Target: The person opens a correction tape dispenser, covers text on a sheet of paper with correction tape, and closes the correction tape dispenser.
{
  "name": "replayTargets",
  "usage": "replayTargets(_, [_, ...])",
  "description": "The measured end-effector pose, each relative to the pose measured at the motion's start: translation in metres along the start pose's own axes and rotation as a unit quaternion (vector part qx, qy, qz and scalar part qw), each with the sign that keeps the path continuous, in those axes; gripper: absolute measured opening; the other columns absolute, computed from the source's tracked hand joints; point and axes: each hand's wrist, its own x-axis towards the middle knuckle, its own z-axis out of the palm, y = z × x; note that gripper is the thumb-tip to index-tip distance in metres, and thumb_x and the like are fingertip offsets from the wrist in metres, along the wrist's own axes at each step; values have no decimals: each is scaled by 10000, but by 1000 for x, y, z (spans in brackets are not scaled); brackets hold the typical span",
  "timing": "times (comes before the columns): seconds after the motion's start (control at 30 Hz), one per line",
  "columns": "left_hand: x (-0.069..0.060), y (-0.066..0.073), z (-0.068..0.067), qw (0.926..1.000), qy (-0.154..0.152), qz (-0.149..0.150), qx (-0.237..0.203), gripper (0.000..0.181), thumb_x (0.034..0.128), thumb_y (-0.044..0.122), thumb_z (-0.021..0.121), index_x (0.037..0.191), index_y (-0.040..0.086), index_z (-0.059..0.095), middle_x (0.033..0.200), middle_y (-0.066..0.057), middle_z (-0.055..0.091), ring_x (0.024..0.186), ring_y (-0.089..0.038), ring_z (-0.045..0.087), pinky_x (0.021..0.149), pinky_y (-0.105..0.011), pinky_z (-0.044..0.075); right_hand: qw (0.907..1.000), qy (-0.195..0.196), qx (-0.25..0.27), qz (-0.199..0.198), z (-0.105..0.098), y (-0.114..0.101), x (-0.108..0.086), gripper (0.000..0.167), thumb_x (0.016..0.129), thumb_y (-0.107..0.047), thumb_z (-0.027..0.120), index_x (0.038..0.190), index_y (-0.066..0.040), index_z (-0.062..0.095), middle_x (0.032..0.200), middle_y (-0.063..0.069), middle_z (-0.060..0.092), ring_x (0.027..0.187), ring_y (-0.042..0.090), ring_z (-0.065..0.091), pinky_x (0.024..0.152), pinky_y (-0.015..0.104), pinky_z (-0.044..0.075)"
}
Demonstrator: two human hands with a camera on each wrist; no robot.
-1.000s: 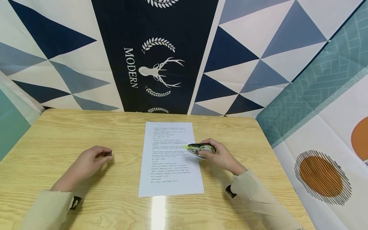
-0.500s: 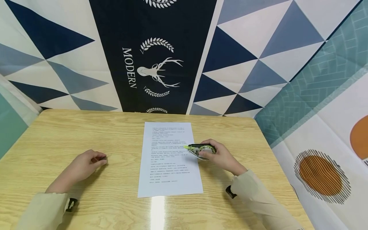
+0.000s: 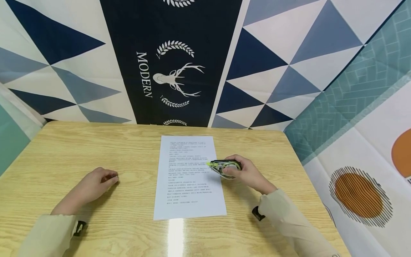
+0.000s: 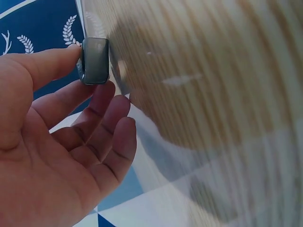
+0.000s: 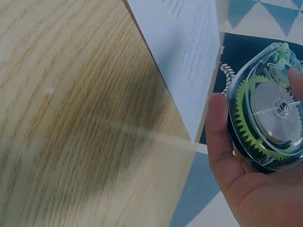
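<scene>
My right hand [image 3: 248,175] grips a correction tape [image 3: 232,165] over the right edge of a printed sheet of paper [image 3: 189,210], its yellow-green tip pointing left. Through its clear case the right wrist view shows a green gear wheel [image 5: 246,120] and a white spool. Whether the tip touches the paper I cannot tell. Left of the sheet, my left hand [image 3: 94,185] is held near the tabletop. Between thumb and forefinger it pinches a small dark, smooth cap-like piece [image 4: 96,61], mostly hidden by the fingers in the head view. The other fingers are loosely bent.
The wooden table [image 3: 135,150] carries the sheet in its middle, with a bright glare [image 3: 175,237] in front of it. A patterned cloth [image 3: 174,71] with a deer print stands behind the table's back edge. More cloth [image 3: 356,192] hangs at the right.
My left hand has drawn back a little to the left and toward me, still holding the small dark piece. The right hand and the correction tape have hardly moved.
</scene>
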Motion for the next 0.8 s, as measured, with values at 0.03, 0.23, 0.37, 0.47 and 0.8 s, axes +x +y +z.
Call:
replayTargets(0.03, [0,0,0,10000,23,-4,-5,349,951,265,532,1116,-28,627,948,-104,584,778,-164,510,642,-314,441,10000,-7,-12,-13,0,0,1,413,859,-278,673,1222,-125,551,1192,165,554,950,230,562,758,323,516])
replayTargets(0.23, [0,0,0,9999,94,-93,-31,331,943,259,543,1112,-12,629,951,-83,607,807,-162,540,663,-307,451,10000,-68,23,-64,2,0,3,442,865,-260,666,1259,-124,521,1251,156,521,995,248,550,774,293,505])
replayTargets(0.37, [-1,2,0,9997,197,-123,-81,390,951,302,530,1138,-30,610,969,-109,608,802,-170,568,654,-324,475,9999,104,-24,-2,4,-2,4,482,833,-284,704,1243,-111,520,1243,133,521,999,236,548,788,285,495])
replayTargets(0.47, [0,10,-1,9993,372,-50,-60,423,954,318,523,1167,-41,593,1006,-147,610,840,-231,600,675,-373,503,9997,223,-120,17,5,-2,5,456,813,-311,723,1187,-116,552,1190,124,554,950,215,561,764,283,498])
replayTargets(0.8, [13,60,9,9965,583,569,173,345,918,218,578,1159,-27,601,1111,-182,619,1013,-345,600,834,-490,491,9990,258,-103,-352,9,-6,8,389,831,-257,708,1160,-116,554,1148,117,583,944,202,556,766,283,490])
